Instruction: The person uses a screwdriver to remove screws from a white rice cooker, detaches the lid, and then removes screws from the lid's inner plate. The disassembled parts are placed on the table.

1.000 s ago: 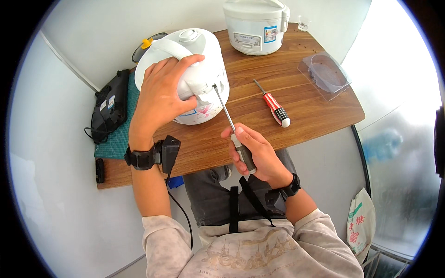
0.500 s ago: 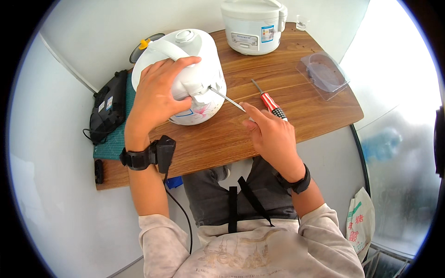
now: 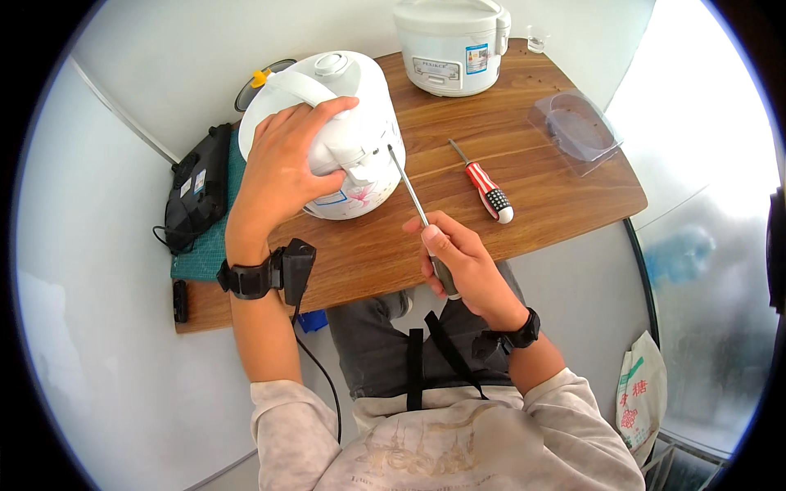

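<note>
Left hand (image 3: 282, 168): grip spread over white cooker (image 3: 372, 94) and holding it, on the worktop (image 3: 344, 262). Right hand (image 3: 463, 262): grip closed on grey screwdriver (image 3: 416, 204) — tip at cooker's side, contact unclear. Red screwdriver (image 3: 485, 184) lies nearby.

The nearer rice cooker (image 3: 375, 106) is white, with a pink flower print low on its side; the farther rice cooker (image 3: 446, 47) is off-white with a grey panel (image 3: 436, 70) and a blue-and-white label (image 3: 476, 59). One screwdriver (image 3: 416, 197) pairs a silver shaft with a grey handle; the other screwdriver (image 3: 481, 181) shows red and white stripes and white dots on black. The worktop (image 3: 565, 196) is brown wood grain, the cutting mat (image 3: 201, 264) teal green.
</note>
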`<state>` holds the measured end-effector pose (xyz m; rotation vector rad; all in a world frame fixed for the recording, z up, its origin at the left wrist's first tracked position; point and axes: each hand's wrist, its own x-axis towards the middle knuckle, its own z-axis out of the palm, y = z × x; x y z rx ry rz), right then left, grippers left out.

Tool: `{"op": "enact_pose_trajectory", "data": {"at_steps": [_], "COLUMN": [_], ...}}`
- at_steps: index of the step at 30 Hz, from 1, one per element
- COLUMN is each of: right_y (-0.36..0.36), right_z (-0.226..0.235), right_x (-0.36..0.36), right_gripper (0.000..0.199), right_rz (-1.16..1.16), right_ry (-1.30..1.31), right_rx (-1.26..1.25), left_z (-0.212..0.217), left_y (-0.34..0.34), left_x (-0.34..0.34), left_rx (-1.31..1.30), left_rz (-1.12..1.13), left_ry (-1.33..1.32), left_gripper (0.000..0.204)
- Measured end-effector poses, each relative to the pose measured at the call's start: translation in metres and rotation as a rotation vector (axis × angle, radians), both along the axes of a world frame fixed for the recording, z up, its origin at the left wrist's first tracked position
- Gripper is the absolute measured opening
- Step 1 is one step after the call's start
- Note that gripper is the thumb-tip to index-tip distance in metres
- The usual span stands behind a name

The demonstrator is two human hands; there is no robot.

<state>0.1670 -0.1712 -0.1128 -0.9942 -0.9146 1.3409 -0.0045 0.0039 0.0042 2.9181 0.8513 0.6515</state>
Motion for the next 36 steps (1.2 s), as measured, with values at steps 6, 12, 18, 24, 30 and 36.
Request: {"op": "enact_pose_trajectory", "data": {"at_steps": [6, 12, 18, 24, 30, 36], "right_y": [0.001, 0.003, 0.005, 0.008, 0.017, 0.006], "right_z": [0.007, 0.004, 0.003, -0.002, -0.02, 0.012], "right_x": [-0.009, -0.011, -0.012, -0.011, 0.0, 0.016], "right_gripper": [0.037, 0.036, 0.037, 0.036, 0.033, 0.047], "right_rz": [0.099, 0.068, 0.081, 0.066, -0.277, -0.596], "right_ry": [0.216, 0.278, 0.293, 0.19, -0.671, -1.495], "right_rx": [-0.126, -0.128, -0.124, -0.077, 0.237, 0.289], "left_z": [0.001, -0.002, -0.003, -0.003, -0.002, -0.001], "left_y": [0.002, 0.003, 0.004, 0.004, 0.003, 0.004], "left_x": [-0.001, -0.001, -0.002, -0.002, -0.001, -0.002], "left_rx": [0.002, 0.034, 0.045, 0.057, 0.054, 0.042], "left_rz": [0.009, -0.012, -0.001, -0.015, -0.006, -0.013], "left_ry": [0.022, 0.023, 0.032, 0.023, 0.031, 0.031], "left_gripper": [0.074, 0.076, 0.078, 0.079, 0.081, 0.081]}}
